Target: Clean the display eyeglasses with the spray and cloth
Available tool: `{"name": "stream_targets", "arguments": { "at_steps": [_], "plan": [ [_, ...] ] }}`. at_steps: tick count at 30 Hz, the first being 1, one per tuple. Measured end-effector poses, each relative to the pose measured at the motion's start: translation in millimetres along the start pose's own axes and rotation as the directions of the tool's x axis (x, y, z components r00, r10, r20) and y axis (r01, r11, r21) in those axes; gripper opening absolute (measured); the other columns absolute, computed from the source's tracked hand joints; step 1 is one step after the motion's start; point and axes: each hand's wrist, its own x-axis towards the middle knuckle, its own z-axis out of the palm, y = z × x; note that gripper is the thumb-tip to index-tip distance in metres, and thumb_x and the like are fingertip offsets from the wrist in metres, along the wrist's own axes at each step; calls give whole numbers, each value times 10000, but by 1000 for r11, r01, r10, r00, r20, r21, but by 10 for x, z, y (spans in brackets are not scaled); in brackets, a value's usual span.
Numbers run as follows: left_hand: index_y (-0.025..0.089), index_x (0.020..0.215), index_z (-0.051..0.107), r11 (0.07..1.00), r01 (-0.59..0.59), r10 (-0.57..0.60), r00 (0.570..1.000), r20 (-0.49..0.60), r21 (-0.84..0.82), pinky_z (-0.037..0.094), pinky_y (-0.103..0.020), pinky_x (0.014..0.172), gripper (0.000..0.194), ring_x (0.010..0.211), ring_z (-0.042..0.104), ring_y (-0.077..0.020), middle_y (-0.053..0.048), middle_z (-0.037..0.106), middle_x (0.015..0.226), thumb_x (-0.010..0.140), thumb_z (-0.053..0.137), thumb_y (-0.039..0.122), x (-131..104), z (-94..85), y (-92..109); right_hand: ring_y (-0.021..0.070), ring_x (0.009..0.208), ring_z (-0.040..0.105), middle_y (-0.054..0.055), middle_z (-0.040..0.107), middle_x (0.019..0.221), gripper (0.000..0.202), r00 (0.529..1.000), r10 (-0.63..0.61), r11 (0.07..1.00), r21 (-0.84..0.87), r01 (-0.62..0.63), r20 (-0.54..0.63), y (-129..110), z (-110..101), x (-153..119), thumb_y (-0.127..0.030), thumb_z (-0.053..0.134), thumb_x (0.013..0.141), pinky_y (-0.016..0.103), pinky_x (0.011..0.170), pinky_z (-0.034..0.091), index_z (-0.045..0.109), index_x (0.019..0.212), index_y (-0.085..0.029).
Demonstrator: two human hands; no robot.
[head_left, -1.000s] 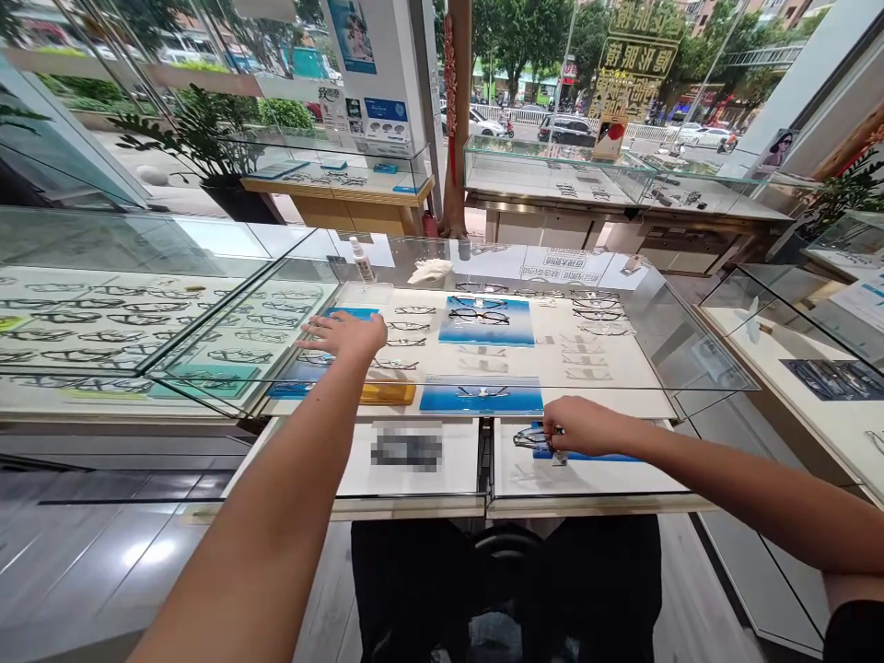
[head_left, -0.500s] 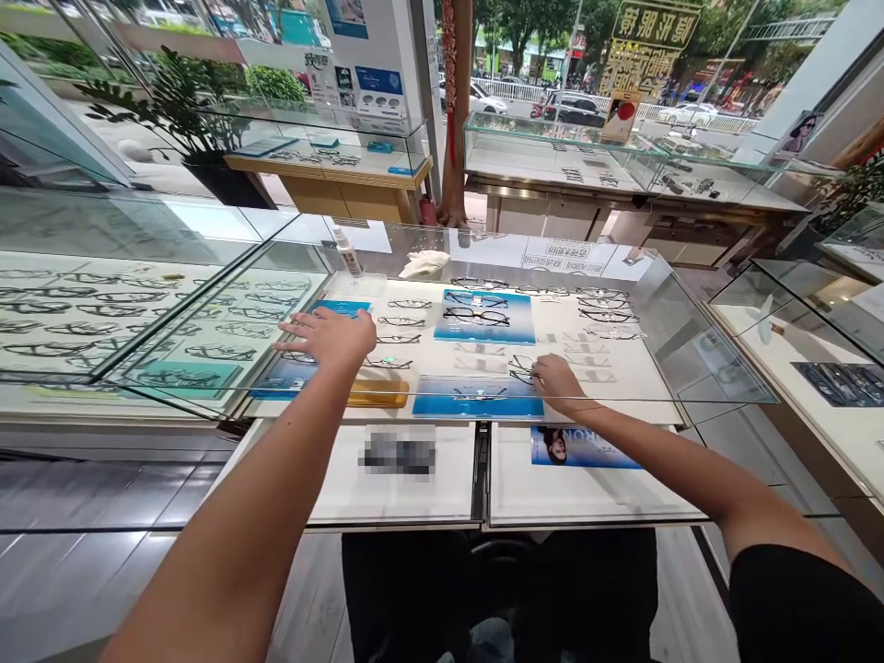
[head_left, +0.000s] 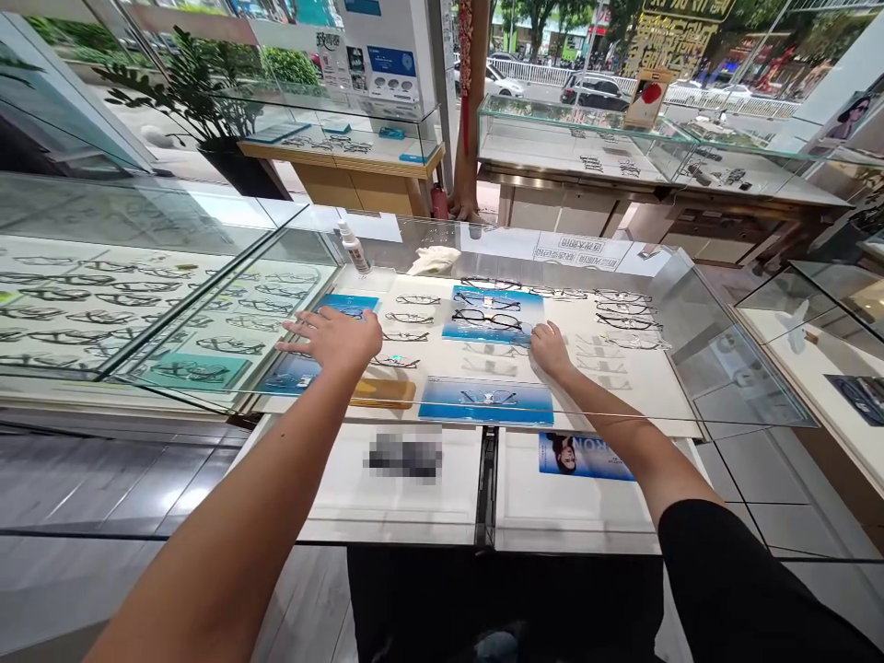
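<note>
My left hand (head_left: 335, 339), fingers spread and holding nothing, is over the left side of the glass display case (head_left: 663, 391), near a blue card (head_left: 294, 376). On the right, my right hand (head_left: 549, 348) has its fingers closed on a pair of glasses (head_left: 523, 343) with a thin frame, partly hidden by the fingers. Just left of it, dark-framed glasses (head_left: 487, 319) rest on a blue card (head_left: 459, 331). Nearer to me, another pair of glasses (head_left: 489, 398) lies on a blue card (head_left: 438, 401). An orange case (head_left: 383, 393) sits close to my left wrist.
A spray bottle (head_left: 354, 249) and a white cloth (head_left: 435, 261) are at the back. More frames (head_left: 625, 322) line the right side. Two white drawers (head_left: 407, 516) stand out in front. Another glass case with frames (head_left: 52, 313) adjoins on the left.
My right hand has moved away from me with the thin-framed glasses, towards the card with dark frames. My left hand stays spread in nearly the same place. The view has shifted slightly.
</note>
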Motion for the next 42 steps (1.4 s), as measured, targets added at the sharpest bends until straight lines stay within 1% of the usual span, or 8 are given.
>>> {"name": "stream_targets", "arguments": {
  "at_steps": [4, 9, 16, 21, 26, 29, 37, 42],
  "plan": [
    [-87, 1738, 297, 1000, 17, -17, 1000, 21, 22, 88, -876, 1330, 994, 1749, 40, -600, -390, 129, 1860, 1037, 394, 611, -12, -16, 2, 328, 1337, 591, 232, 774, 1316, 409, 994, -91, 996, -1, 91, 66, -131, 143, -134, -67, 441, 1062, 477, 1348, 294, 831, 1180, -93],
    [-110, 1733, 270, 1000, -11, 12, 1000, 24, -11, 20, -913, 1299, 1051, 1728, 29, -648, -423, 111, 1846, 1027, 452, 646, 23, 15, -28, 340, 1278, 625, 236, 790, 1265, 381, 988, -96, 995, 11, 95, 124, -161, 190, -208, -83, 473, 1050, 487, 1328, 301, 836, 1164, -65],
    [-82, 1739, 298, 1000, 10, -11, 1000, 18, 24, 58, -885, 1326, 1008, 1743, 55, -610, -394, 130, 1858, 1036, 406, 631, 18, 18, -9, 366, 1251, 624, 224, 790, 1250, 328, 987, -49, 998, 36, 44, 152, -202, 107, -229, -168, 546, 1014, 479, 1267, 326, 842, 1132, -92],
    [-84, 1739, 300, 999, 19, -19, 1000, 17, 44, 81, -873, 1336, 1032, 1745, 49, -606, -387, 137, 1861, 1013, 391, 644, -17, -8, 16, 377, 1283, 609, 233, 769, 1341, 399, 991, -25, 998, 61, 17, 131, -221, -23, -281, -296, 514, 1072, 475, 1204, 368, 818, 1231, -93],
    [-90, 1741, 290, 999, 21, -22, 1000, 21, 41, 84, -850, 1349, 1021, 1750, 41, -596, -380, 143, 1863, 1012, 383, 619, -25, -15, 11, 395, 1365, 580, 244, 760, 1410, 445, 993, 8, 998, 60, -15, 116, -152, -162, -118, -267, 461, 1092, 499, 1209, 351, 806, 1299, -78],
    [-95, 1737, 290, 999, 16, -17, 1000, 15, 40, 74, -850, 1348, 1007, 1748, 46, -598, -384, 138, 1862, 1026, 378, 613, -15, -3, 5, 401, 1365, 590, 245, 782, 1374, 432, 991, 6, 998, 59, -14, 135, -118, -197, 47, -231, 468, 1078, 507, 1196, 356, 835, 1254, -86],
    [-83, 1745, 296, 998, 24, -24, 1000, -5, 58, 114, -836, 1351, 994, 1742, 91, -593, -363, 164, 1867, 1035, 359, 609, -5, 23, -7, 346, 1225, 697, 244, 822, 1289, 435, 979, -11, 998, 62, -2, 201, -84, -137, 271, -196, 451, 1058, 470, 1166, 398, 856, 1172, -82],
    [-76, 1742, 307, 997, 22, -21, 1000, -5, 72, 119, -841, 1348, 987, 1743, 95, -591, -365, 163, 1866, 1038, 343, 615, -5, 31, -13, 351, 1268, 694, 260, 815, 1321, 400, 978, -11, 997, 72, -4, 207, -57, -109, 299, -235, 513, 1048, 460, 1158, 417, 843, 1214, -81]
  ]
}}
